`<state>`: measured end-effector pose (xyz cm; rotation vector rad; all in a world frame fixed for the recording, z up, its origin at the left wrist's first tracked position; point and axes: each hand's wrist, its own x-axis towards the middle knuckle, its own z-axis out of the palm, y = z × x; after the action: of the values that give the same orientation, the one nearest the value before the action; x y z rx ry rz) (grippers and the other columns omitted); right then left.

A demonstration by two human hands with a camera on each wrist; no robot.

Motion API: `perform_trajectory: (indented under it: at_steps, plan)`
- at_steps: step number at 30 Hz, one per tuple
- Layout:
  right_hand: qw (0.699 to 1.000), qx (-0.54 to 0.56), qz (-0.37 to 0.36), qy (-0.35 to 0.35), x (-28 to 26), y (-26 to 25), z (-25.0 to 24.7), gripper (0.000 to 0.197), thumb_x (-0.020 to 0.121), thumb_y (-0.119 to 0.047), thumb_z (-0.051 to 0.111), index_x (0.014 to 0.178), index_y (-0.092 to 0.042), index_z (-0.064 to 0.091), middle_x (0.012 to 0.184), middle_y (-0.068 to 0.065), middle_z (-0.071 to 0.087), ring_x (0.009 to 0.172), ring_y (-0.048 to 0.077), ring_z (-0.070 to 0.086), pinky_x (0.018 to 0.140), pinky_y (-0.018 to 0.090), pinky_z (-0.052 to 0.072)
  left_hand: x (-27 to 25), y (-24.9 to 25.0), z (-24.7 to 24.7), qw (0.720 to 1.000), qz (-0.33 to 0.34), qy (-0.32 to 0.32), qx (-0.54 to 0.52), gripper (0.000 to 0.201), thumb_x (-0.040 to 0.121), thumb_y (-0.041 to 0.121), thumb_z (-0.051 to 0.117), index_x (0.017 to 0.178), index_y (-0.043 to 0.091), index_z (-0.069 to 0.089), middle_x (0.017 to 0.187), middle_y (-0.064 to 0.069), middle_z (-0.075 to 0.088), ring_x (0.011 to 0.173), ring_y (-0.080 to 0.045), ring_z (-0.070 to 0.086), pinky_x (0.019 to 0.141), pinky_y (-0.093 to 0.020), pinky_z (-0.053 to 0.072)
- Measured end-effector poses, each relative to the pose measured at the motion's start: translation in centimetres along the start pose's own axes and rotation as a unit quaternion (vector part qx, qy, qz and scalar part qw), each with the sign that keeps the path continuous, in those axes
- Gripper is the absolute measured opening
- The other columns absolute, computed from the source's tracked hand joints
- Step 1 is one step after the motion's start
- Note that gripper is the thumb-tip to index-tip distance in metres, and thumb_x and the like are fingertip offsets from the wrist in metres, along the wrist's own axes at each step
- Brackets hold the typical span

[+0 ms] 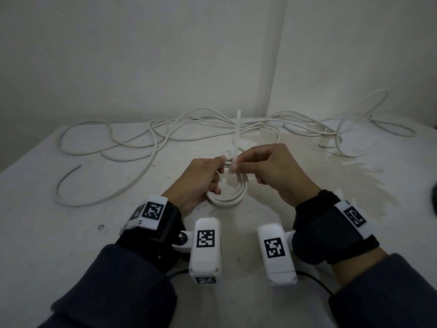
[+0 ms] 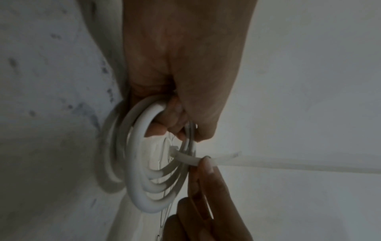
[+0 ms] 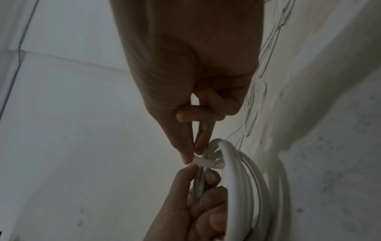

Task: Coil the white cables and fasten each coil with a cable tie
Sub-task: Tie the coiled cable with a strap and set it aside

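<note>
Coil [image 1: 228, 194] of white cable, 1, held just above the table [image 1: 71, 233]: our left hand [image 1: 199, 179] grips its turns; our right hand [image 1: 275, 169] pinches the cable tie [image 1: 233, 162] looped round them, tail upright. Step, as we judge: fastening. Next: pull the tail snug. Loose cables [image 1: 165, 133] await behind.

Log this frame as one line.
left hand: grips coil | right hand: pinches tie looped round coil | tie tail sticks up | loose cables behind on table
</note>
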<state>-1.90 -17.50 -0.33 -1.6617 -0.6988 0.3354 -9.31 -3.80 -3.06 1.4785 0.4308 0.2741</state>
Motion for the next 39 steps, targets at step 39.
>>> perform_trajectory:
  at_steps: [39]
  plan:
    - [0.988,0.129,-0.084,-0.023,0.5,0.9,-0.8,0.008,0.085,-0.007,0.067,0.087,-0.010,0.074,0.084,0.003,0.075,0.084,0.015,0.071,0.078,0.027,0.055,-0.3,-0.3,0.6,0.997,0.051,-0.004,-0.065,0.022,0.099,0.021,0.050,0.101,0.002,0.062,0.048,0.007,0.026,0.040,-0.007,0.023,0.040,-0.018,0.032]
